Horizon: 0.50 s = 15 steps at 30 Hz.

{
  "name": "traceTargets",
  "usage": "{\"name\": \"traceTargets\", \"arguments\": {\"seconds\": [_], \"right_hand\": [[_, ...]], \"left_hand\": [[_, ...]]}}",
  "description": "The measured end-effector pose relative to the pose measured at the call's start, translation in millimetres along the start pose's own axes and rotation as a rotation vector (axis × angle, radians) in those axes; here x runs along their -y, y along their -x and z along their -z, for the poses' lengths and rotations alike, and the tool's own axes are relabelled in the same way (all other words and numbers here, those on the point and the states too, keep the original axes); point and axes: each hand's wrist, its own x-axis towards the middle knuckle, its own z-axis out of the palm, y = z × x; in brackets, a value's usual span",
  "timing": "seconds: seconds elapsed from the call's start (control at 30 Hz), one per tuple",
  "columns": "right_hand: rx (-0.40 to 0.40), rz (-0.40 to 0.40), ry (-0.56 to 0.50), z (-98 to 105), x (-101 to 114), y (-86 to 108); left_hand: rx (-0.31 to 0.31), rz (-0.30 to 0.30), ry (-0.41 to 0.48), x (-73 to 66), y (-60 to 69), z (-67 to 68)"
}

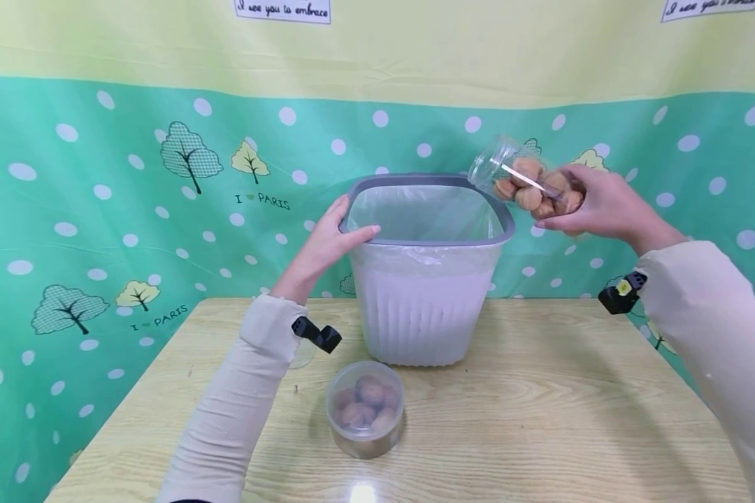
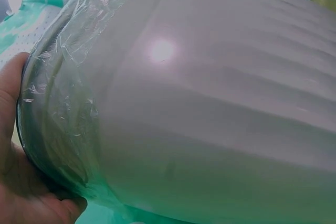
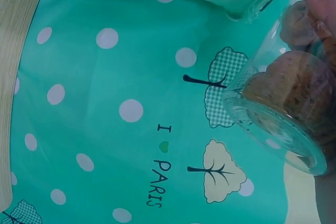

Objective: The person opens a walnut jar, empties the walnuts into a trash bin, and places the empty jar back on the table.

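A white trash bin (image 1: 424, 307) with a grey rim and a clear plastic liner (image 1: 428, 209) stands upright at the table's back. My left hand (image 1: 324, 244) grips the rim at its left front corner, thumb over the edge; the left wrist view shows this hand (image 2: 26, 177) against the liner-covered rim. Above the bin's right side, my right hand (image 1: 604, 202) holds a clear jar (image 1: 500, 164) by its lower part. The jar is tilted, its neck toward the bin. Several walnuts (image 1: 528, 198) lie inside it, also showing as walnuts (image 3: 294, 85) in the right wrist view.
In front of the bin sits a round clear tub (image 1: 365, 447) with several walnuts in it. A clear round piece (image 1: 303, 355), perhaps a lid, lies partly behind my left wrist. The wooden table (image 1: 541, 419) meets a green dotted curtain (image 1: 132, 230) behind.
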Motion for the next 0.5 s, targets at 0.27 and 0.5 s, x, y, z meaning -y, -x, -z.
{"name": "traceTargets", "arguments": {"seconds": [0.27,0.5], "right_hand": [[-0.064,0.052,0.035,-1,-3,-4.5],[-0.086,0.086,0.120,0,-1,-10.7]], "left_hand": [[-0.001,-0.025,-0.008,0.0,-0.4,-0.8],[-0.004,-0.031,0.012,1.2,-0.7,-1.2]]}}
